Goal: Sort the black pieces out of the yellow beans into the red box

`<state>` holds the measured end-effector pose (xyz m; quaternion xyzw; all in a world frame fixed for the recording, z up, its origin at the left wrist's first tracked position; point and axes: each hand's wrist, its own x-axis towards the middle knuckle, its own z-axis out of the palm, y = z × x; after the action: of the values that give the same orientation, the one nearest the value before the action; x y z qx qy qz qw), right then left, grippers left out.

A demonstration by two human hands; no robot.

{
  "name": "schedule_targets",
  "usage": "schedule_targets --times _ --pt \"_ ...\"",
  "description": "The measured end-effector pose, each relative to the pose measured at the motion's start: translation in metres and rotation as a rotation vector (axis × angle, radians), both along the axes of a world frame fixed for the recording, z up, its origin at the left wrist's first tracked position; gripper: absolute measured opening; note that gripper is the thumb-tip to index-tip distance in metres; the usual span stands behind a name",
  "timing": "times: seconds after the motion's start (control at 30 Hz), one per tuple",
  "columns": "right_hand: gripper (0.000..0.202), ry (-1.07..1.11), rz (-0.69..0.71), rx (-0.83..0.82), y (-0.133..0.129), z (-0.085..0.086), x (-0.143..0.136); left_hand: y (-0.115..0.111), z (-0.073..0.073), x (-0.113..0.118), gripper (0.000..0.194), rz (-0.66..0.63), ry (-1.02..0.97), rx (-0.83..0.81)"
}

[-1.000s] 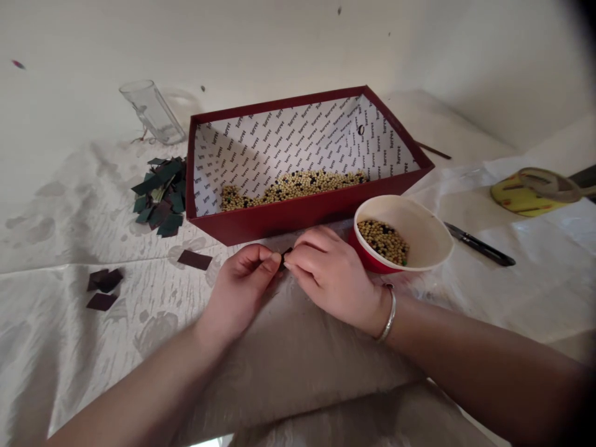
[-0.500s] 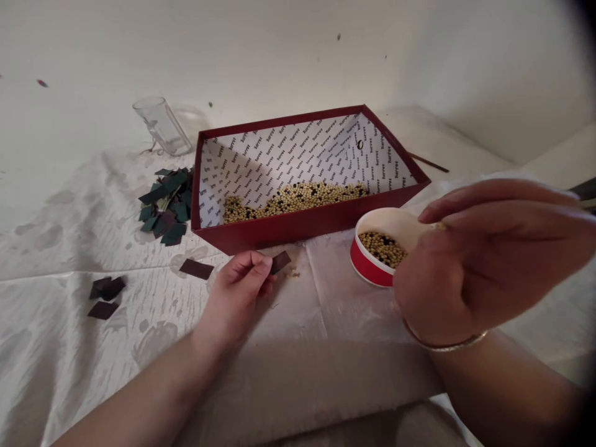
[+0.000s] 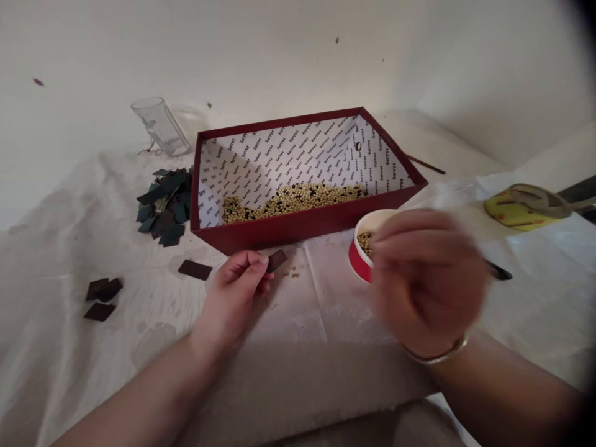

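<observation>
My left hand (image 3: 239, 282) is closed, pinching a small dark brown card piece (image 3: 277, 261) between thumb and fingers. It is in front of a dark red box (image 3: 261, 234) with a printed white lining. Pale and black beads or seeds (image 3: 302, 197) lie in the box. My right hand (image 3: 426, 279), blurred and wearing a bracelet, is over the near right side of a red and white paper tub (image 3: 359, 264). Its fingers are curled together; what they hold, if anything, is hidden. Similar small grains (image 3: 364, 243) show inside the tub.
Dark green and brown pieces (image 3: 166, 205) are piled left of the box, with a glass (image 3: 165, 127) behind. Loose brown pieces (image 3: 100, 311) lie on the cloth. A yellow container (image 3: 524, 208) and a black-tipped tool (image 3: 500, 270) are at right.
My right hand has moved left and curled in over the tub, uncovering the yellow container and the black-tipped tool. My left hand keeps its pinch on the card piece.
</observation>
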<state>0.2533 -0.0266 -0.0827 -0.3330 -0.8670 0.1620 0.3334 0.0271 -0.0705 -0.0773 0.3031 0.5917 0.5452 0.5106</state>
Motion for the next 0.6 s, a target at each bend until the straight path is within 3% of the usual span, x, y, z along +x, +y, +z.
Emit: schedule_targets --times 0.27,0.6 --pt "0.022 -0.175 0.047 -0.192 0.009 -0.008 -0.059 0.002 0.000 -0.001 0.019 0.096 -0.058 0.026" --pt "0.014 -0.237 0.050 -0.207 0.017 -0.017 -0.062 0.002 0.000 0.000 0.018 0.072 -0.073 0.044"
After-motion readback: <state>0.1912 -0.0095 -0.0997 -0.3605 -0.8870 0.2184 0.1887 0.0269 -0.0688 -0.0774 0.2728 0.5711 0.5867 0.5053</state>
